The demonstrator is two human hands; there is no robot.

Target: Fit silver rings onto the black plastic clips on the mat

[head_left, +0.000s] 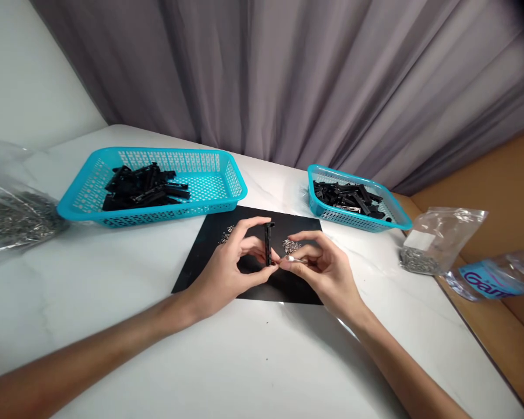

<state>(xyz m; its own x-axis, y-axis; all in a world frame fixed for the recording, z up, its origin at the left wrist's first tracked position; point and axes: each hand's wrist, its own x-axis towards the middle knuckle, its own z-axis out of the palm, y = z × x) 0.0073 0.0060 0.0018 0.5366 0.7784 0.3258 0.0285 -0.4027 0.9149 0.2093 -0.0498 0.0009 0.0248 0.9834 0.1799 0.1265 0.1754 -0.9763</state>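
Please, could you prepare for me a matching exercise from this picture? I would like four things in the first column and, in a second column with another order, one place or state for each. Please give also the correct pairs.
Column 1
1. Slim black part
2. Plastic bottle
3. Black mat
4. Grey curtain

Column 2
A. Hanging behind the white table
B. Lying flat beneath both hands
C. Held upright in the left hand
D. At the far right, wearing a blue label

Right pairs: 1-C, 2-D, 3-B, 4-A
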